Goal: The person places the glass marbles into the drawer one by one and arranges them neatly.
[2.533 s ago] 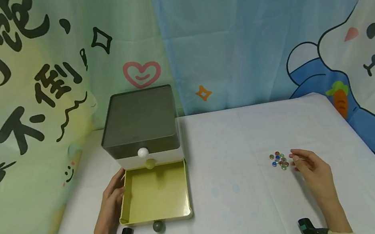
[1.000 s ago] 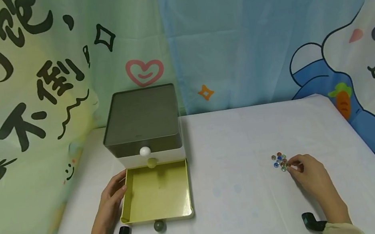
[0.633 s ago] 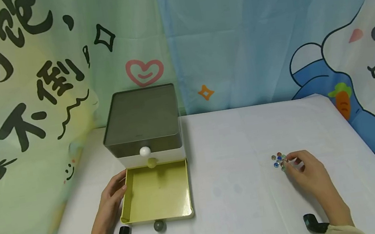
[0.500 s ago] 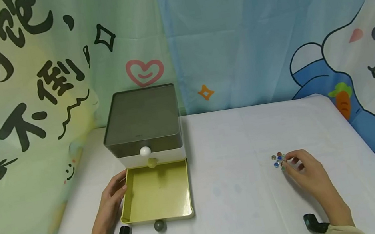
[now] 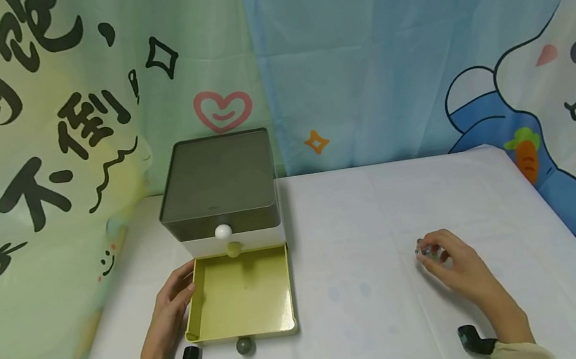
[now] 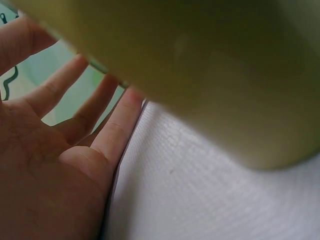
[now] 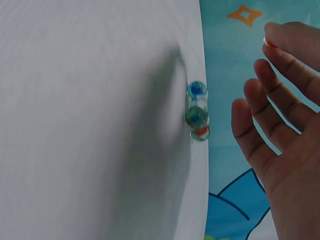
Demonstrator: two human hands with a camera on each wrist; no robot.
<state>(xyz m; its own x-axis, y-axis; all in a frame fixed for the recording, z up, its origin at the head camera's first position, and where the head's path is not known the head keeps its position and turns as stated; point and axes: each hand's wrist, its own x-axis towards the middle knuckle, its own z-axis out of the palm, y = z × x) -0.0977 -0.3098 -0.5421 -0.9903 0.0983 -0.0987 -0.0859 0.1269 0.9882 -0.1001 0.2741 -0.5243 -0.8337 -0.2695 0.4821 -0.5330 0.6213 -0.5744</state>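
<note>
My right hand (image 5: 452, 266) is above the small pile of glass marbles (image 5: 429, 253), partly hiding it in the head view. In the right wrist view its thumb and index finger pinch a clear marble with orange in it (image 7: 270, 44), while the other fingers are spread. Blue, green and orange marbles (image 7: 197, 116) lie on the white table below. My left hand (image 5: 168, 312) rests along the left side of a pulled-out yellow-green drawer (image 5: 245, 307). Its extended fingertips (image 6: 132, 96) touch the drawer's wall in the left wrist view.
The drawer belongs to a box with a dark grey-green top (image 5: 217, 177), near the back left of the white-covered table (image 5: 352, 306). White (image 5: 223, 232), yellow-green and dark round knobs are on its fronts. A printed curtain (image 5: 337, 60) hangs behind.
My right hand moved in to the right edge of the marbles, pinched one, and has shifted left over the pile with it. My left hand stays at the drawer.
</note>
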